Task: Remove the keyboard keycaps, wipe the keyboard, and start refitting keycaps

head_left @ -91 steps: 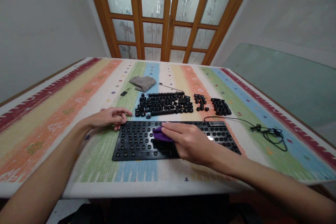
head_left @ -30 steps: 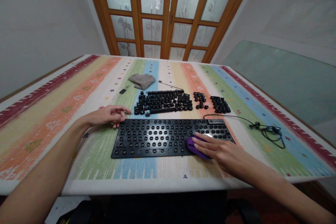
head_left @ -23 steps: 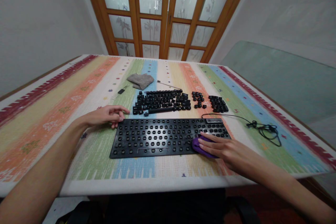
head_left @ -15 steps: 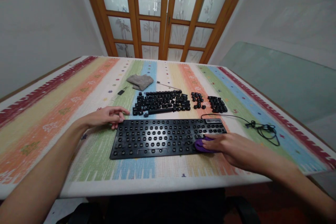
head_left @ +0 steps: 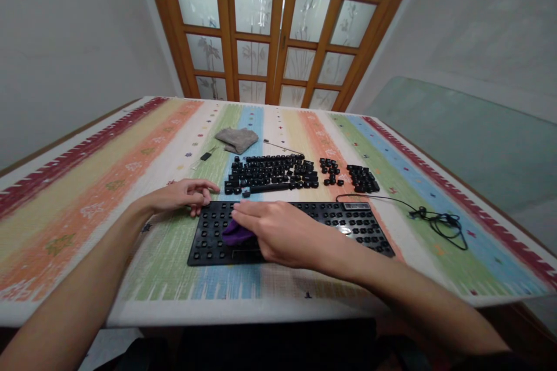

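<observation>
A black keyboard (head_left: 365, 225) with its keycaps off lies flat before me, bare switch posts showing in rows. My right hand (head_left: 282, 233) is closed on a purple cloth (head_left: 235, 234), which it presses against the left part of the keyboard. That hand and forearm hide the middle of the board. At the far left corner, my left hand (head_left: 190, 195) has curled fingers, with thumb and fingertips gripping the keyboard's edge. Just beyond the board sit loose black keycaps (head_left: 272, 175), grouped in rough keyboard order.
A grey cloth (head_left: 237, 139) lies behind the keycaps, with a thin rod (head_left: 282, 146) beside it. Left of these is a small black piece with wire ends (head_left: 206, 156). The coiled cable (head_left: 444, 225) rests at right on the striped tablecloth (head_left: 156, 278).
My right hand has swept the purple cloth from the keyboard's right side across to its left. The left hand stays at the corner. The view has shifted slightly.
</observation>
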The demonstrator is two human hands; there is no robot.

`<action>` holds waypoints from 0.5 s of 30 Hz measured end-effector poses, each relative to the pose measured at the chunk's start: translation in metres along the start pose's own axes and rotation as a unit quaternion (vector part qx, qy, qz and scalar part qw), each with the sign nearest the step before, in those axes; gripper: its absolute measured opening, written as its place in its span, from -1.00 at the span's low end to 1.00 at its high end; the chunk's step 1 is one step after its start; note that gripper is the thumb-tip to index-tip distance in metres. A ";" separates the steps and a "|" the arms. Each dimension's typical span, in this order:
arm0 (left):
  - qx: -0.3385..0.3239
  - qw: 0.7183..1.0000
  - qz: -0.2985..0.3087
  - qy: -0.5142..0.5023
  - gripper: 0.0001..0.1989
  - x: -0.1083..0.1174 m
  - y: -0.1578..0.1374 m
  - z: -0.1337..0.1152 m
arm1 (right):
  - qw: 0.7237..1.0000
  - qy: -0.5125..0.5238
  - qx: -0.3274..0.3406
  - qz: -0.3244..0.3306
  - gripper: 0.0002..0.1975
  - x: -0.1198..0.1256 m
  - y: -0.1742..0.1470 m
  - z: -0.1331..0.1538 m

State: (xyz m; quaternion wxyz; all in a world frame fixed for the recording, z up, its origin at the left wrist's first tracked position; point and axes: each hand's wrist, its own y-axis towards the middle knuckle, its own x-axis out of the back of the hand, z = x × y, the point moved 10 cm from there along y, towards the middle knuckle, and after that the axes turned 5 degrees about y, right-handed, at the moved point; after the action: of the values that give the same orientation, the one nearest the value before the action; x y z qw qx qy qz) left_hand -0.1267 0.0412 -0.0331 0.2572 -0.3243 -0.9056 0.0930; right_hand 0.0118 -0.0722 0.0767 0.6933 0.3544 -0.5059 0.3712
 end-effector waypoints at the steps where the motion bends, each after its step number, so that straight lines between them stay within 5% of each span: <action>1: 0.001 1.000 -0.001 0.001 -0.53 0.000 0.000 -0.001 | 1.000 0.001 0.025 0.008 -0.70 -0.006 0.008 0.010; 6: 0.000 1.000 -0.007 0.003 -0.53 0.001 0.000 -0.001 | 0.995 -0.011 0.097 0.018 -0.79 -0.024 0.039 0.043; 11: 0.000 1.000 -0.011 -0.006 -0.52 0.002 0.001 0.003 | 0.984 -0.064 0.154 -0.063 -0.68 -0.035 0.053 0.065; 15: 0.003 1.000 -0.001 -0.012 -0.51 0.000 0.001 0.002 | 0.977 -0.106 0.181 -0.046 -0.72 -0.067 0.052 0.069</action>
State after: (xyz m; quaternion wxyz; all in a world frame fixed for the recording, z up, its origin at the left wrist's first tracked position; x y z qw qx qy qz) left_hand -0.1275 0.0422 -0.0348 0.2468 -0.3218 -0.9087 0.0991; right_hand -0.0778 -0.1182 0.0346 0.5767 0.5344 -0.4837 0.3846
